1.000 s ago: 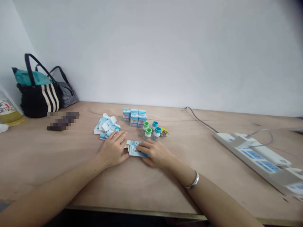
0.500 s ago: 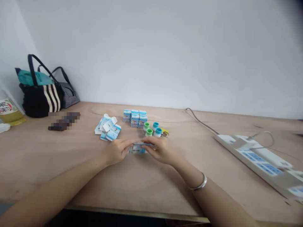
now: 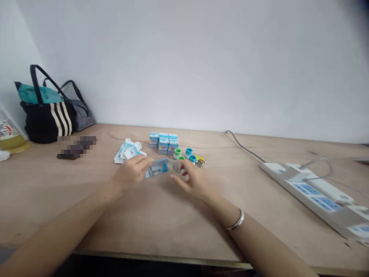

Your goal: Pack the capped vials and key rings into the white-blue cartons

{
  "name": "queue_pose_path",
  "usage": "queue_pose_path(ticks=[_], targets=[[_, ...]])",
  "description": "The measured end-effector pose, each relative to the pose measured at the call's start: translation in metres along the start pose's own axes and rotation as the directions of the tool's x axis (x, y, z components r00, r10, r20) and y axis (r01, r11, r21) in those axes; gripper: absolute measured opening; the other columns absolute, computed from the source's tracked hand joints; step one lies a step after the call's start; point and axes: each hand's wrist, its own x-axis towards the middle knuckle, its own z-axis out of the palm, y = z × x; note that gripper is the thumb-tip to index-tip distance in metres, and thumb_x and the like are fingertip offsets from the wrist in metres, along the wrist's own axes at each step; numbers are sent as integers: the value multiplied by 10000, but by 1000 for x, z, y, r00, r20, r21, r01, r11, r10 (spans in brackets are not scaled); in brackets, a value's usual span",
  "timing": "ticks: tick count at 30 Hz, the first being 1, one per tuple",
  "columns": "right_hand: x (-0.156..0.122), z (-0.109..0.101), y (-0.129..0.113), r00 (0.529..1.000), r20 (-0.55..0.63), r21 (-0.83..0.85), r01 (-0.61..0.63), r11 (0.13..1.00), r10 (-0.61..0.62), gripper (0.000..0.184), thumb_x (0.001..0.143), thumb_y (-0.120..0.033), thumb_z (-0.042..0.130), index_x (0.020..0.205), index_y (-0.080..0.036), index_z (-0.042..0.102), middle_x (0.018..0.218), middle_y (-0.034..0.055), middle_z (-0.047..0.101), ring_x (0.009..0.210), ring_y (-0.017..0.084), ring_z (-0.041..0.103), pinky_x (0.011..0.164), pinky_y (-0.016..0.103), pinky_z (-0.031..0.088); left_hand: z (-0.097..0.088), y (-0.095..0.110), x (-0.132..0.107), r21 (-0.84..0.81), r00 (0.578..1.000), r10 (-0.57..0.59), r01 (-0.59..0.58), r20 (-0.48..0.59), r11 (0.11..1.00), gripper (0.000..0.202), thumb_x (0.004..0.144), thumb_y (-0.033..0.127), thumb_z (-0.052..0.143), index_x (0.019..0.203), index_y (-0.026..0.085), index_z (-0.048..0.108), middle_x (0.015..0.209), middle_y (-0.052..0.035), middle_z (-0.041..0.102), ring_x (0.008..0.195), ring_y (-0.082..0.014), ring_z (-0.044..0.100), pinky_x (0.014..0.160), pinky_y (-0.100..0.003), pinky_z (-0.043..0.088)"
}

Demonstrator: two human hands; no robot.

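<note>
Blue-and-white carton [image 3: 157, 168], blurred, is held at a tilt over the middle of the counter [image 3: 173, 234], between the two hands. The left hand [image 3: 131, 170] has its fingers closed around the carton's left end. The right hand [image 3: 194, 181] is at the other end, fingers curled and thumb apart; the blur makes it impossible to tell whether they grip it.

Just beyond are two green-rimmed bottles [image 3: 178, 153] and two blue-rimmed bottles [image 3: 192, 159], with a yellow tag [image 3: 200, 158] and a metal ring [image 3: 199, 163] beside them. Small upright boxes [image 3: 163, 145] cluster behind; a loose pile of flattened boxes [image 3: 127, 150] lies past the left hand.

A silver bangle [image 3: 238, 220] circles the right wrist. Farther right, a white power strip [image 3: 305, 198] lies slantwise. At far left, a black bag [image 3: 42, 125] stands before a striped bag [image 3: 85, 115], near a bottle of yellow liquid [image 3: 13, 140].
</note>
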Motion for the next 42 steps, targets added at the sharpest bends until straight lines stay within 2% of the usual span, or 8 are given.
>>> queue_pose_path(ticks=[4,7,11,19,29,33,36,42], targets=[[-2,5,0,1000,-21,-16,-20,1000,20,337,855,-327,540,1153,-185,471,1029,104,599,848,185,596,655,292,508,-17,-37,7,101,942,-279,301,-184,948,308,901,309,418,1133,191,584,976,-47,681,858,-189,634,772,-284,483],[-4,10,-4,998,69,-16,6,1000,-5,314,855,-294,530,1149,-199,477,1064,96,580,814,163,595,605,267,500,-12,-62,7,240,891,-449,452,-70,859,327,867,262,410,1114,195,615,1019,-45,680,882,-193,634,799,-278,475],[-5,11,-8,991,131,-18,36,999,-33,303,844,-268,532,1135,-200,487,1096,98,565,789,151,596,575,251,490,0,-78,1,448,781,-606,494,147,745,327,806,216,436,1027,229,677,1037,-64,670,926,-227,625,818,-304,463],[-7,13,-2,980,188,-31,64,998,-57,292,838,-249,535,1121,-182,502,1131,113,546,733,134,595,571,249,485,-2,-82,-9,517,716,-674,514,180,684,311,821,288,444,988,241,701,999,-126,625,955,-298,581,779,-381,456],[-5,15,-1,975,200,-36,110,993,-100,263,840,-261,537,1090,-181,531,1107,114,555,765,148,583,647,274,500,-17,-43,8,467,832,-539,533,-135,705,427,818,463,502,1169,238,594,1361,-157,376,1186,-415,383,919,-553,347],[-5,15,0,962,245,-38,136,990,-123,250,837,-255,538,1077,-182,542,1099,108,552,782,148,582,671,274,494,-7,-44,44,414,909,-416,366,34,834,382,836,306,480,1193,192,555,1291,-143,467,1209,-329,411,995,-481,343],[-5,15,-1,949,276,-30,164,986,-150,239,830,-256,549,1058,-187,557,1095,104,553,817,157,584,699,278,488,15,-62,80,287,886,-405,337,225,897,407,783,193,526,1188,170,539,1287,-121,497,1236,-279,416,1039,-407,333],[-7,15,-3,938,309,-52,178,983,-154,221,820,-265,558,1030,-196,572,1126,91,548,796,145,584,704,272,472,58,-97,123,171,866,-399,363,302,916,503,684,158,630,1177,176,529,1247,-91,560,1181,-233,502,997,-282,384]])
